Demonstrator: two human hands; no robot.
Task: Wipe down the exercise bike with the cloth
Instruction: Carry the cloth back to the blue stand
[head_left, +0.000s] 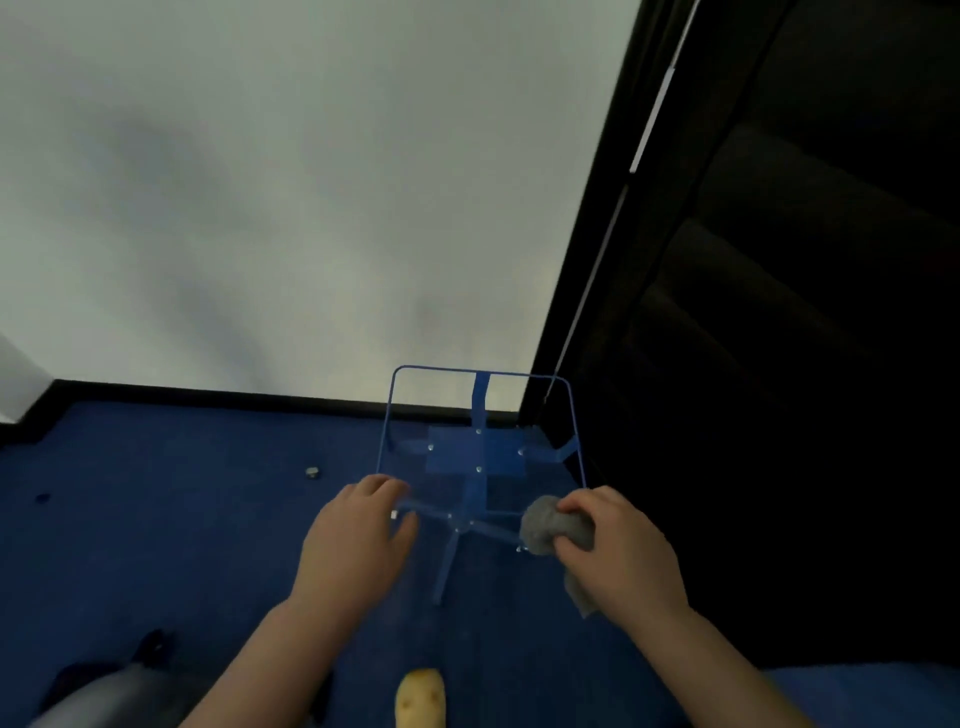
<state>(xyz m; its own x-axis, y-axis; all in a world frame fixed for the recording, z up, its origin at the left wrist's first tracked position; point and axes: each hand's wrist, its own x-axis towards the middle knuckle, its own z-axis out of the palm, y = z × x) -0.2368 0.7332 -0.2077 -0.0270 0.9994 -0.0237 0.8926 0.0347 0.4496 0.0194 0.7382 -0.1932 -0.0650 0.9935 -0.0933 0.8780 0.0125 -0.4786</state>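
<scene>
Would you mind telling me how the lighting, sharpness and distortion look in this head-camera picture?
Head view: soft all over, with the hands slightly blurred; the right hand grips a grey cloth, the left hand rests on the clear panel. The wall is bright with faint shadows, the right side nearly black, and the wide lens bends the baseboard.

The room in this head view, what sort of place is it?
Probably an indoor room, perhaps a home or office corner: blue carpet, a plain white wall with black skirting, and a clear blue-edged frame standing on the floor.
</scene>
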